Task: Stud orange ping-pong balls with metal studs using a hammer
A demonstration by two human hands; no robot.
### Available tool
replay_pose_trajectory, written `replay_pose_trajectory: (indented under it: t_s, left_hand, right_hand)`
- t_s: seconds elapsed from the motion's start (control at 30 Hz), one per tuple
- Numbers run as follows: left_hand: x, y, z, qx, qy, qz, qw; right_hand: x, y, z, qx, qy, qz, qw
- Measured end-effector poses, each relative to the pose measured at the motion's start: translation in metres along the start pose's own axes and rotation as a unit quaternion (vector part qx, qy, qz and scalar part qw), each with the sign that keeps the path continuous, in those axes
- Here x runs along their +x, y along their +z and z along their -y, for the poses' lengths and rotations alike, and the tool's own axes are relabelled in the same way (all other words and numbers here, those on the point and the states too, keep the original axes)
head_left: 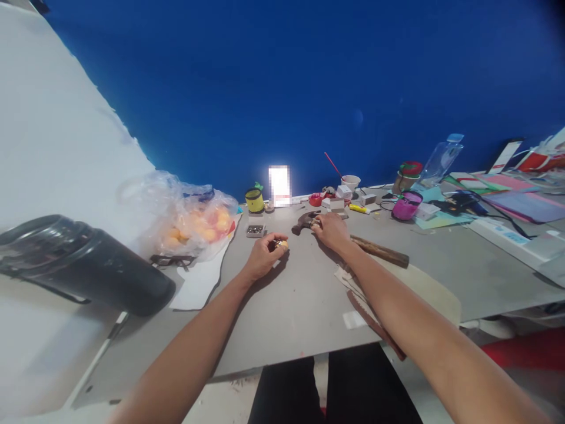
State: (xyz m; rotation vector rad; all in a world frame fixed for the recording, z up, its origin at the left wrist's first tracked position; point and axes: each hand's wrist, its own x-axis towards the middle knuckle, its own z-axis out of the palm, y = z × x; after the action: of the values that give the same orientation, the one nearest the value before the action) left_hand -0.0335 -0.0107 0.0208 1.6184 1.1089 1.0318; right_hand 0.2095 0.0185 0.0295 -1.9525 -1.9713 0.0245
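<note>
My left hand (261, 259) is closed in a pinch round a small yellow and silvery piece (283, 244), too small to name, just above the grey table (282, 318). A small tray of shiny bits (255, 231) sits just beyond that hand. My right hand (332, 232) has its fingers closed at the neck of a claw hammer (384, 252). The hammer's dark head points left, toward my left hand, and its wooden handle runs out to the right behind my wrist. My right forearm partly hides the handle.
A black tumbler (101, 265) and a plastic bag of orange items (194, 221) are on the left. Glasses (172, 260) lie by white paper (200, 285). A yellow tube (359, 209), purple pouch (406, 206), clear bottle (441, 162) and power strip (507, 238) stand right.
</note>
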Motion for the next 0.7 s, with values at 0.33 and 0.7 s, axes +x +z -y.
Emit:
replay_pose_trajectory:
  t_s: [0.33,0.7]
  left_hand:
    - [-0.001,0.004,0.005,0.104,0.086,0.028,0.990]
    - [0.000,0.007,0.014,0.116,0.087,0.060,0.988]
  right_hand:
    - [0.016,-0.016,0.052,0.070,-0.115,0.075,0.988]
    - [0.059,-0.011,0.186,-0.127,-0.293,0.169,0.933]
